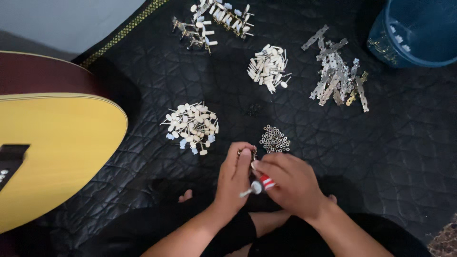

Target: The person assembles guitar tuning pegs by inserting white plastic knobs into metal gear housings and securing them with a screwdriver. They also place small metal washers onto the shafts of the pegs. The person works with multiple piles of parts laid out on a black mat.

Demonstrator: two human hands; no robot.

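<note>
My left hand (234, 178) pinches a small metal part (253, 153) between thumb and fingers. My right hand (291, 183) touches the same part with its fingertips and grips a small red-and-white screwdriver (261, 185) in its palm. Both hands meet low in the middle, over my crossed legs. Just beyond the fingertips lies a pile of small metal rings (274, 139). A heap of white-knobbed pegs (192, 125) lies to the left of it.
A yellow acoustic guitar body (45, 152) lies at the left on the black quilted mat (404, 143). Farther off lie another peg heap (268, 66), a pile of metal strips (337, 78), assembled tuner rows (212, 21) and a blue bucket (416, 33) at the top right.
</note>
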